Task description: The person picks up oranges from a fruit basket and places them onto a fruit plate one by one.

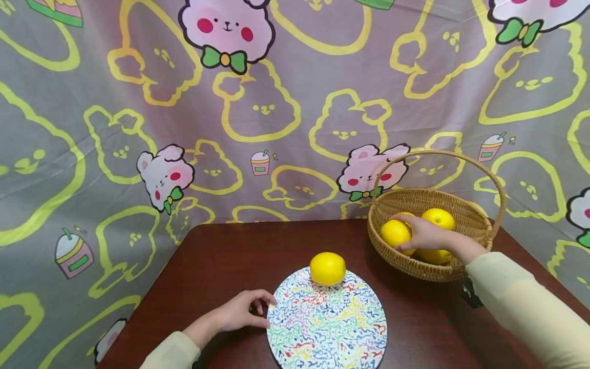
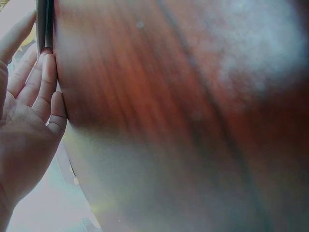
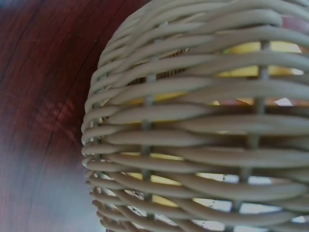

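Note:
A wicker basket [image 1: 428, 271] with a tall arched handle holds several yellow lemons [image 1: 438, 219]. Inside it, my right hand [image 1: 426, 234] grips a lemon [image 1: 394, 234] at the left side, thumb and fingers around it. From the right wrist, only the woven wall [image 3: 193, 116] shows near, with yellow fruit behind the gaps; the hand is mostly hidden there. One lemon [image 1: 328, 268] sits at the far edge of a round, flat plate [image 1: 327, 328] with coloured squiggles. My left hand [image 1: 239, 310] rests at the plate's left rim, its loosely bent fingers and thumb touching the edge.
All this stands on a dark reddish-brown table [image 1: 221, 256]. A cartoon-patterned cloth [image 1: 295, 102] hangs close behind it and along the sides. The basket's handle [image 1: 500, 195] arches above the rim near my right forearm.

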The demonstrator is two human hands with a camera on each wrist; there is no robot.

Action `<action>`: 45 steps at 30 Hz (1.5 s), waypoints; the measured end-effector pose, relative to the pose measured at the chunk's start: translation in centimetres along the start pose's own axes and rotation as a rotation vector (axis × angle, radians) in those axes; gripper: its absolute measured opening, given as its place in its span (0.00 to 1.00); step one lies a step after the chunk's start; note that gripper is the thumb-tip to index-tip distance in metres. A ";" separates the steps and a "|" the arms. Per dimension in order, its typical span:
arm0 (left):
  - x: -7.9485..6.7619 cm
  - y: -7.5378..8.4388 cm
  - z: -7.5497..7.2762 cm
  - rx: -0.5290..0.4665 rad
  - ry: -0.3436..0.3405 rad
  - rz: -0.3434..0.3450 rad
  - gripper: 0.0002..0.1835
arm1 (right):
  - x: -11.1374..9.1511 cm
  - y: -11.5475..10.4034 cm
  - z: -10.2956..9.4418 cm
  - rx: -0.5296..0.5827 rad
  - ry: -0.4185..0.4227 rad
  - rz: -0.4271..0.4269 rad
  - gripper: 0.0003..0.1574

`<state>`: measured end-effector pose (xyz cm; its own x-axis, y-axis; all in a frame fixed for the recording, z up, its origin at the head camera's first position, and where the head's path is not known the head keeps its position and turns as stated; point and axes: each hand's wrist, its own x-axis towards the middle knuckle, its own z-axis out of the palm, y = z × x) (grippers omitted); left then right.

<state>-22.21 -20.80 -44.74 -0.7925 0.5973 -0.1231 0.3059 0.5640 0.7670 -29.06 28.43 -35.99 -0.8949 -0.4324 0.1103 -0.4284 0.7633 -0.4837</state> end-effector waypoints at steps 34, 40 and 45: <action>0.0 0.3 0.0 -0.025 0.009 0.016 0.21 | -0.7 -2.3 -2.9 0.027 0.100 -0.009 0.52; 0.2 0.2 0.0 -0.021 0.007 0.018 0.21 | -1.0 -3.1 -3.3 0.015 0.103 -0.005 0.53; 0.2 -0.1 0.0 0.001 0.009 0.015 0.21 | -1.1 -3.8 -3.5 -0.002 0.113 -0.007 0.53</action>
<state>-22.40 -20.75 -44.79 -0.7923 0.6008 -0.1058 0.3184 0.5552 0.7683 -26.87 27.69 -31.22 -0.9004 -0.3808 0.2105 -0.4345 0.7617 -0.4807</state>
